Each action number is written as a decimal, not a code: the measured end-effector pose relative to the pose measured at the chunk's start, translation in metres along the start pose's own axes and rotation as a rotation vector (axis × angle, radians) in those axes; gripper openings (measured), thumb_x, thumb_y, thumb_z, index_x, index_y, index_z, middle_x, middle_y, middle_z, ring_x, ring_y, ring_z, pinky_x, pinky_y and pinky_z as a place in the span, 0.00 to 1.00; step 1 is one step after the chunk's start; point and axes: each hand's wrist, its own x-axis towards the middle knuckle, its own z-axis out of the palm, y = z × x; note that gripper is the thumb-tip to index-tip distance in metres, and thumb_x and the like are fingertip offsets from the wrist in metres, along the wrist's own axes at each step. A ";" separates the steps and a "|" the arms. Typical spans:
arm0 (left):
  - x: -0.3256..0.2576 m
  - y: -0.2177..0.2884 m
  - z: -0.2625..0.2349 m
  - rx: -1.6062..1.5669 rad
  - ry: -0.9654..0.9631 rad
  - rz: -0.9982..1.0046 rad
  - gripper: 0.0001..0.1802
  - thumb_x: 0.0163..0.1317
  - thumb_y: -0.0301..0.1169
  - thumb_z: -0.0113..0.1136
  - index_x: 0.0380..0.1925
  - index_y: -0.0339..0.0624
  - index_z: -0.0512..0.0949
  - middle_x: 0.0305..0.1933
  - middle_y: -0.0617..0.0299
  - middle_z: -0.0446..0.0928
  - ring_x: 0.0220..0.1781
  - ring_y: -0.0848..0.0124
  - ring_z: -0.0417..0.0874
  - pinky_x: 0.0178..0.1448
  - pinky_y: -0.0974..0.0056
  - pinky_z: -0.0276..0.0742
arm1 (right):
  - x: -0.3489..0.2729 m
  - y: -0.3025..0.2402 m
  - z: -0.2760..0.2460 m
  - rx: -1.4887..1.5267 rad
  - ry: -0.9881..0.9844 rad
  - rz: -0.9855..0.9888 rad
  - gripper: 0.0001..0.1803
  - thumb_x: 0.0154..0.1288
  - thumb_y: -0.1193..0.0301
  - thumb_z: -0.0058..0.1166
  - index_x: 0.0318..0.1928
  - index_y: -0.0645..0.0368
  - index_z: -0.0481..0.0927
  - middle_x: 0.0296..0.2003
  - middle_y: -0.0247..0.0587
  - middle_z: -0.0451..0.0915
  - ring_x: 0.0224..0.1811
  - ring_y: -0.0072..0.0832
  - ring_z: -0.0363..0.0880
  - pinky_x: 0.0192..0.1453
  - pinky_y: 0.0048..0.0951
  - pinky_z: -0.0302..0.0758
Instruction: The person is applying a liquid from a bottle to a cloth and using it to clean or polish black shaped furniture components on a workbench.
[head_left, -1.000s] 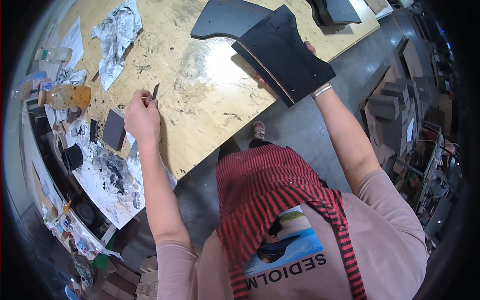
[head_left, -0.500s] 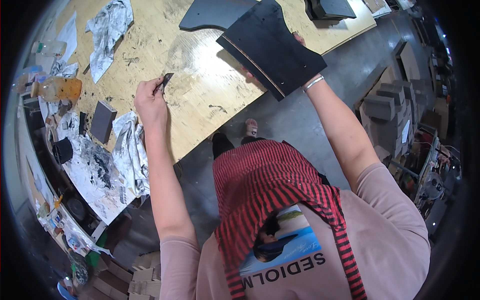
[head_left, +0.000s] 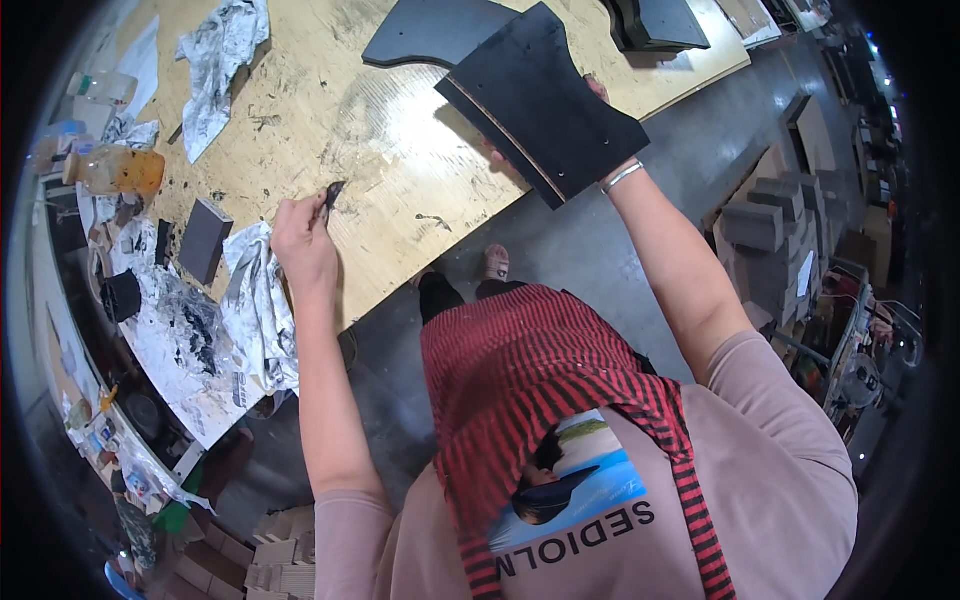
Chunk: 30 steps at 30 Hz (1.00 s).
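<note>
My right hand (head_left: 618,172) grips a black shaped board (head_left: 555,105) from underneath, fingertips showing at two of its edges. The board has curved sides, a few small holes, and a thin brown line running along its left side; it is tilted over the table's near edge. Pinched in my left hand (head_left: 304,240) is a small dark pointed piece (head_left: 335,190), too small to tell its kind. That hand is low over the wooden tabletop (head_left: 400,230), to the left of the board. Another black board (head_left: 425,35) lies flat on the table behind the held one.
More black boards (head_left: 660,22) are stacked at the far right of the table. At left lie a stained cloth (head_left: 222,75), a crumpled cloth (head_left: 258,300), a dark block (head_left: 206,240) and a jar of orange liquid (head_left: 125,170). Cardboard boxes (head_left: 755,225) stand on the floor at right.
My left hand has moved slightly nearer to me with the small dark piece. The board in my right hand has shifted very little.
</note>
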 end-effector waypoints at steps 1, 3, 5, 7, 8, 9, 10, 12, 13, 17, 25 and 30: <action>-0.003 0.001 -0.006 -0.017 -0.026 -0.032 0.07 0.55 0.17 0.60 0.34 0.35 0.82 0.28 0.53 0.73 0.30 0.60 0.77 0.37 0.62 0.71 | -0.001 0.002 0.002 0.005 -0.012 0.022 0.24 0.69 0.52 0.47 0.56 0.55 0.76 0.54 0.41 0.79 0.56 0.35 0.76 0.66 0.36 0.69; 0.015 -0.001 -0.001 0.035 -0.025 0.030 0.07 0.55 0.16 0.59 0.34 0.35 0.82 0.28 0.53 0.73 0.30 0.62 0.77 0.37 0.63 0.72 | 0.000 0.005 0.008 0.018 -0.058 0.069 0.24 0.69 0.52 0.46 0.56 0.54 0.76 0.54 0.40 0.79 0.56 0.35 0.76 0.66 0.36 0.69; 0.029 0.001 0.007 -0.114 0.001 -0.033 0.07 0.55 0.16 0.59 0.34 0.34 0.82 0.28 0.53 0.73 0.30 0.62 0.76 0.37 0.63 0.72 | 0.002 0.007 0.012 0.012 -0.075 0.096 0.24 0.69 0.52 0.46 0.56 0.54 0.76 0.54 0.40 0.79 0.56 0.34 0.76 0.66 0.36 0.68; 0.021 0.004 0.008 -0.119 -0.002 -0.006 0.07 0.55 0.16 0.59 0.34 0.34 0.82 0.28 0.54 0.72 0.29 0.62 0.75 0.37 0.64 0.71 | 0.004 0.008 0.011 -0.003 -0.048 0.076 0.24 0.70 0.52 0.46 0.56 0.54 0.76 0.54 0.40 0.79 0.56 0.34 0.76 0.66 0.36 0.68; 0.015 0.006 0.007 -0.076 -0.024 0.025 0.07 0.55 0.15 0.59 0.34 0.34 0.82 0.27 0.54 0.72 0.29 0.62 0.75 0.37 0.64 0.71 | 0.002 0.006 0.010 -0.009 -0.024 0.048 0.24 0.70 0.52 0.46 0.56 0.54 0.76 0.54 0.40 0.79 0.56 0.34 0.76 0.66 0.36 0.68; 0.009 0.007 0.006 -0.033 -0.045 0.055 0.07 0.54 0.15 0.59 0.34 0.33 0.81 0.27 0.55 0.72 0.30 0.62 0.75 0.37 0.64 0.71 | 0.000 0.004 0.009 -0.015 0.000 0.023 0.24 0.70 0.52 0.46 0.56 0.54 0.76 0.54 0.40 0.79 0.56 0.34 0.75 0.66 0.36 0.68; 0.005 0.006 0.002 0.001 -0.079 0.022 0.07 0.54 0.16 0.60 0.33 0.33 0.81 0.27 0.55 0.72 0.30 0.61 0.75 0.37 0.63 0.71 | -0.002 0.004 0.009 -0.021 0.016 0.010 0.24 0.70 0.52 0.46 0.56 0.54 0.76 0.54 0.40 0.79 0.56 0.34 0.75 0.66 0.36 0.68; 0.015 0.003 0.002 0.045 -0.021 0.106 0.06 0.54 0.16 0.61 0.33 0.32 0.81 0.27 0.54 0.72 0.30 0.61 0.75 0.37 0.62 0.71 | -0.004 0.003 0.011 -0.029 0.028 0.004 0.24 0.70 0.52 0.46 0.56 0.54 0.76 0.54 0.40 0.79 0.56 0.34 0.75 0.66 0.36 0.68; 0.023 0.003 0.002 0.094 0.040 0.187 0.06 0.54 0.16 0.61 0.33 0.32 0.81 0.27 0.54 0.72 0.30 0.60 0.75 0.36 0.61 0.71 | -0.004 0.005 0.014 -0.045 0.027 0.011 0.24 0.70 0.52 0.46 0.56 0.54 0.76 0.54 0.40 0.79 0.56 0.34 0.75 0.66 0.36 0.68; 0.026 0.015 -0.001 0.228 -0.005 0.292 0.05 0.52 0.16 0.59 0.30 0.33 0.78 0.28 0.52 0.70 0.32 0.56 0.73 0.37 0.56 0.69 | 0.003 0.005 0.011 -0.003 -0.033 0.080 0.24 0.70 0.53 0.45 0.56 0.55 0.76 0.55 0.41 0.78 0.57 0.35 0.75 0.67 0.37 0.67; 0.034 0.000 -0.003 0.173 0.045 0.292 0.03 0.54 0.18 0.58 0.27 0.36 0.76 0.26 0.55 0.68 0.32 0.56 0.73 0.36 0.55 0.68 | 0.008 0.006 -0.005 0.094 0.029 0.094 0.24 0.70 0.55 0.44 0.57 0.58 0.76 0.56 0.45 0.78 0.58 0.38 0.75 0.68 0.39 0.66; 0.005 0.023 0.002 0.090 -0.118 0.336 0.03 0.52 0.18 0.59 0.25 0.35 0.75 0.25 0.53 0.66 0.30 0.56 0.71 0.35 0.56 0.68 | 0.004 -0.002 -0.009 0.743 -0.076 0.292 0.18 0.71 0.57 0.43 0.49 0.53 0.78 0.49 0.38 0.80 0.52 0.34 0.77 0.63 0.36 0.70</action>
